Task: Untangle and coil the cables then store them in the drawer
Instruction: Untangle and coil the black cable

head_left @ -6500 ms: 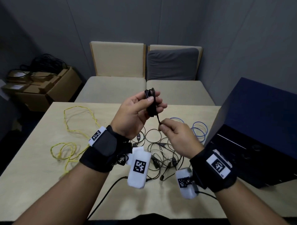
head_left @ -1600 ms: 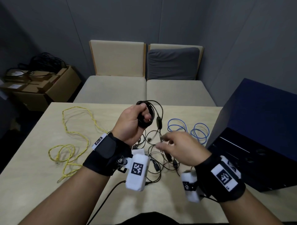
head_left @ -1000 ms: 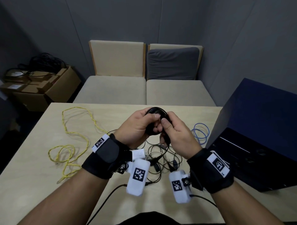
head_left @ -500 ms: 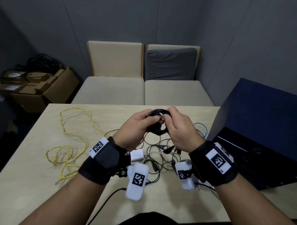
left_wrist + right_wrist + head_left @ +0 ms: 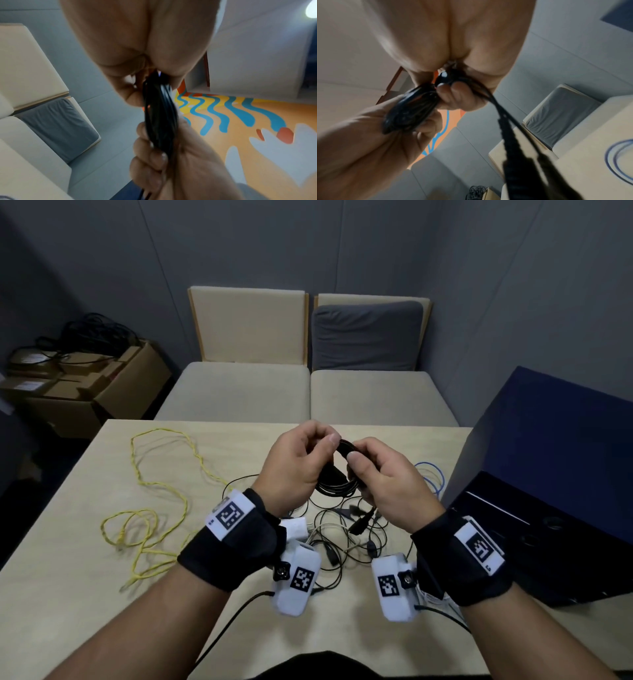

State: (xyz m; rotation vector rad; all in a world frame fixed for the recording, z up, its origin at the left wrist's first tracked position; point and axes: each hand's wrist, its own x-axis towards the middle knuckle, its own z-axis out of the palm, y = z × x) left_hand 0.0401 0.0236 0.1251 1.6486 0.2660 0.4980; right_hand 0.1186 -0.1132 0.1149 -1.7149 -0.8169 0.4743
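The left grip (image 5: 296, 465) and right grip (image 5: 387, 484) both pinch the black cable coil (image 5: 337, 486), held above the counter (image 5: 68, 542) over the loose tangle (image 5: 342, 539). If either pinch slackens, the loops may spring apart, and the hanging tail (image 5: 505, 129) could snag that tangle. The wristbands (image 5: 239, 542) carry square code markers; their small letters are too tiny to read.

Soft, dim light on the pale wooden table (image 5: 239, 446), shadows faint. Both wrist views smear with blur; a round white lamp (image 5: 312, 9) glares.
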